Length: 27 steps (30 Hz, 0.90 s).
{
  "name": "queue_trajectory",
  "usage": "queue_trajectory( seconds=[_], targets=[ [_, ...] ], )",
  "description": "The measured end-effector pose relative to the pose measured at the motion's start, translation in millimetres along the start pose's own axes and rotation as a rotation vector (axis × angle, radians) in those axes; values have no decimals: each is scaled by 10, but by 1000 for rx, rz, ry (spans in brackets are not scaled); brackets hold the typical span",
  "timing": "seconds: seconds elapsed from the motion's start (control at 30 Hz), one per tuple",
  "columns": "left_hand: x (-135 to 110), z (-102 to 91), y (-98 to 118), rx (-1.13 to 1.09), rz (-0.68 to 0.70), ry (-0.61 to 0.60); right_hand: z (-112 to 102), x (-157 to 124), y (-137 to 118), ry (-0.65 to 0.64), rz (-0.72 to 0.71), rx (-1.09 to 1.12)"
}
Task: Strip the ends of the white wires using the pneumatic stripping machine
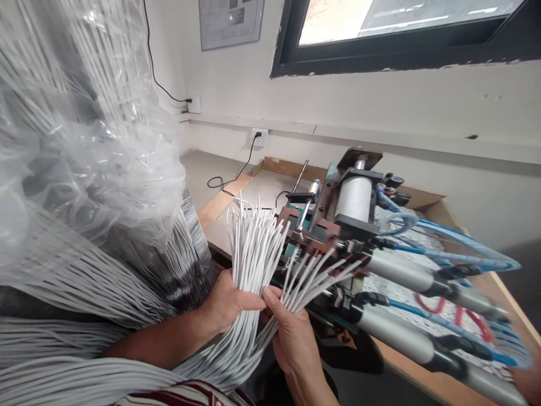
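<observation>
A thick bundle of grey cables (256,254) stands upright in front of me, its loose ends fanned out at the top. My left hand (226,301) is wrapped around this bundle from the left, thumb across the front. Close against it, my right hand (291,330) grips a smaller group of grey cables (313,282) that splays to the right. The thumbs of both hands nearly meet between the two groups. Those splayed ends reach in front of a pneumatic machine (313,225) with brown clamp blocks. Below my hands the cables run back to the lower left.
Large cable bundles (80,259), partly wrapped in clear plastic (105,169), fill the left side. Silver cylinders (393,327) with blue air hoses (465,239) jut out at the right. A wooden-edged bench (228,197) meets the wall, where a black cord (249,160) hangs from an outlet.
</observation>
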<state>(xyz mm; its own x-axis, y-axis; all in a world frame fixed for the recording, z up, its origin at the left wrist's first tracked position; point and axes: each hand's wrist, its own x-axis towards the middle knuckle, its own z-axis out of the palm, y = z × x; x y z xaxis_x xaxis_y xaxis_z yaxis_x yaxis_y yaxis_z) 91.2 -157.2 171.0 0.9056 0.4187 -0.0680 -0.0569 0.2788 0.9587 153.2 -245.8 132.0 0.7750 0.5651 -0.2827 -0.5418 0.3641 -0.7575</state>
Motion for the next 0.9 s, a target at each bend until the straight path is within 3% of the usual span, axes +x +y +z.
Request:
queue_trajectory(
  seconds=[0.17, 0.33, 0.6, 0.73, 0.83, 0.9],
  targets=[
    [-11, -33, -10, -26, -16, 68, -75, -66, 86, 124, -158, 8],
    [24, -102, -54, -24, -65, 233, -200, -139, 131, 89, -113, -66],
    [32, -74, -54, -24, -58, 246, -156, -143, 42, 93, -35, -52],
    [-6, -22, -38, -13, -31, 180, -105, -85, 37, 7, 58, -25],
    [-27, 2, -19, -32, -30, 28, -103, -70, 80, 26, -78, -107],
    [-22, -7, -11, -36, -18, 23, -100, -81, 88, 81, -212, -143]
  ],
)
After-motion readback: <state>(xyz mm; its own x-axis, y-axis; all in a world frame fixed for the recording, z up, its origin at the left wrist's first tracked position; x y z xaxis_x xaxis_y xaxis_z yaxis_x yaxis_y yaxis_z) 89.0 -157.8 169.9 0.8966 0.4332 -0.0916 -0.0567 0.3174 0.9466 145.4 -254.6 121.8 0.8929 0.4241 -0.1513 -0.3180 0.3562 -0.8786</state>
